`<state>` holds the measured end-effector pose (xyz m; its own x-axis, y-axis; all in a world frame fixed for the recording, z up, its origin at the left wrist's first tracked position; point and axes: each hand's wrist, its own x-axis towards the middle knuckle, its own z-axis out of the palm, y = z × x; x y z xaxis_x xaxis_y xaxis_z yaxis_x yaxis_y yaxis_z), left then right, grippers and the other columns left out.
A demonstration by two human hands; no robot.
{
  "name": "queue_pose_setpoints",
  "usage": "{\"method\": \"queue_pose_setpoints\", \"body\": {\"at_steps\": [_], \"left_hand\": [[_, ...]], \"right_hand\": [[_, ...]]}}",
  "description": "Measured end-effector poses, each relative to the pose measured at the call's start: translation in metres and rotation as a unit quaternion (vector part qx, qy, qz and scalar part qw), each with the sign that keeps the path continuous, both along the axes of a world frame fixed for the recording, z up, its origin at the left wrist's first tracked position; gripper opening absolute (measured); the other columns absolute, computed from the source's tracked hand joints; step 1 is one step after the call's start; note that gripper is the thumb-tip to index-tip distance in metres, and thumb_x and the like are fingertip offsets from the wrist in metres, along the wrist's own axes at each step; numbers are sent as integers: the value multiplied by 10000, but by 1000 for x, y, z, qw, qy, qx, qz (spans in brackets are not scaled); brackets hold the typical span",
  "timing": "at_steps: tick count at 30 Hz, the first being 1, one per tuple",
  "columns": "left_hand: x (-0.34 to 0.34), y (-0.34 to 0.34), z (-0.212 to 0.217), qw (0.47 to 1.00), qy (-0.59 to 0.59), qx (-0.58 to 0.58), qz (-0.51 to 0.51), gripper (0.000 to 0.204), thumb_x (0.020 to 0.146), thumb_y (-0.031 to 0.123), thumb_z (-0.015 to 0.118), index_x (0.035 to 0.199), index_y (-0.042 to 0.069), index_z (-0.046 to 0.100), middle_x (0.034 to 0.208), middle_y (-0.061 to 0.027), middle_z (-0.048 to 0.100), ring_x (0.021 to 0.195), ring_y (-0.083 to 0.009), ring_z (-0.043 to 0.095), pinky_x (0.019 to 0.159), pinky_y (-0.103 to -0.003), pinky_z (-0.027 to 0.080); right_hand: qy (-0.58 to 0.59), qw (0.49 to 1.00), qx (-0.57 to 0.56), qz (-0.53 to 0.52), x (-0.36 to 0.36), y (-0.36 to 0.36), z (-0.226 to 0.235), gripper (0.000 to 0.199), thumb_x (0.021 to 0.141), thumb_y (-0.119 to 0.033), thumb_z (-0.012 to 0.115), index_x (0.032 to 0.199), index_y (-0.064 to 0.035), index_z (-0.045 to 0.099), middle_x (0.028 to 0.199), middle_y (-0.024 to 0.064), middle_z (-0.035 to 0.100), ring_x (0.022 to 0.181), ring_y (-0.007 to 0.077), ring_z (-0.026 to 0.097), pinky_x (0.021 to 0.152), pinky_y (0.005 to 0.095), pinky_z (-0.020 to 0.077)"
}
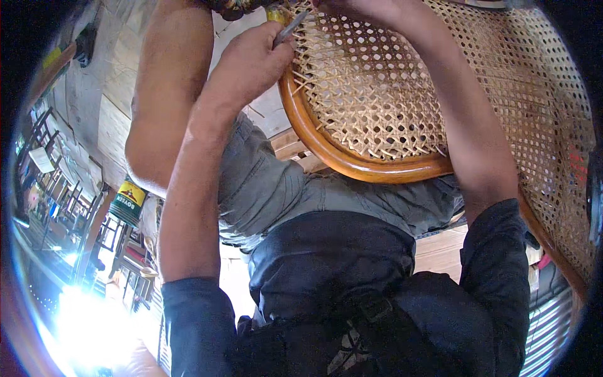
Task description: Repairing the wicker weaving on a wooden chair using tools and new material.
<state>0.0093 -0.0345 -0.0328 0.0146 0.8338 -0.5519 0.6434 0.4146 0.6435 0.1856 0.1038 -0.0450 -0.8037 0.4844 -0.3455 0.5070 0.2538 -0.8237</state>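
My left hand (251, 66) is closed around a slim grey metal tool (291, 29) whose kind I cannot make out. The tool points up and to the right, over the edge of a woven cane panel (370, 94). A rounded, varnished wooden frame (352, 164) borders the panel and rests against my lap. Along its left rim, loose cane strand ends stick out near my left hand. My right hand (342, 6) is at the upper picture edge, close to the tool's tip. Its fingers are mostly cut off, so its grip is hidden.
Another large cane-woven surface (534, 94) with a wooden edge stands at the right. A green and yellow can (127, 202) is at the left, beyond my bare knee (151, 154). Wooden furniture parts crowd the far left, beside strong glare.
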Motion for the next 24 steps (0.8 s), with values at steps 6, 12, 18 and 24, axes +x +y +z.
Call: {"method": "queue_pose_setpoints", "body": {"at_steps": [6,12,18,24], "left_hand": [[0,30,10,981,11,-186,-50,323,900,264,535,883,-37,650,786,-47,650,706,-114,556,730,-280,455],[-1,25,-8,990,-32,-126,-57,311,810,250,559,806,-53,626,636,-96,599,624,-178,568,630,-315,450],[-3,1,6,1000,13,8,8,237,851,201,530,944,7,628,728,-155,627,694,-289,606,688,-368,475],[12,-11,16,982,162,96,-7,245,823,201,599,1037,87,630,962,-145,590,861,-323,598,751,-404,481]], "right_hand": [[-88,996,13,28,-1,-2,11,178,789,-122,579,876,28,623,728,199,598,641,261,577,615,379,446],[108,987,119,-10,4,-3,-9,183,801,-129,577,859,41,610,738,222,587,627,280,569,599,378,444],[-51,998,12,16,0,-4,22,229,827,-165,554,911,37,617,804,227,612,736,336,606,660,406,455],[-42,999,8,-26,3,-8,26,230,842,-161,544,931,38,617,852,240,619,774,353,615,677,407,465]]}}
